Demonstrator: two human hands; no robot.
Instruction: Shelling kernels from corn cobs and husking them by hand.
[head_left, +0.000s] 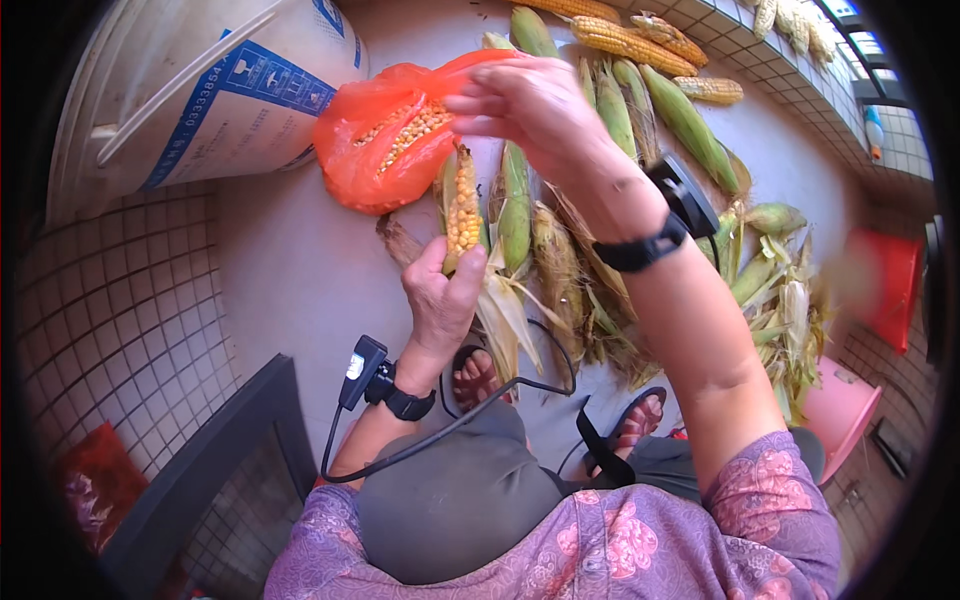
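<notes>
My left hand (442, 289) grips an ear of yellow corn (465, 214) upright by its lower end, with thumb and fingers around it. Some of the upper part of that ear looks stripped of kernels, and a pale husk (506, 311) hangs from below the hand. Over the right side of an orange-red plastic bag (375, 120) is my right hand (521, 101), fingers spread and blurred by motion. I see nothing in its fingers, though its palm side is partly hidden. Loose corn kernels (412, 131) lie inside the bag, showing through its opening.
Several ears in green husks (690, 127) lie on the floor, with husked cobs (626, 45) behind them. A white bucket (247, 105) bearing writing stands at upper left. Husks (787, 322) heap over a pink tub (836, 412) at right. A black cable (450, 427) trails from my left wrist.
</notes>
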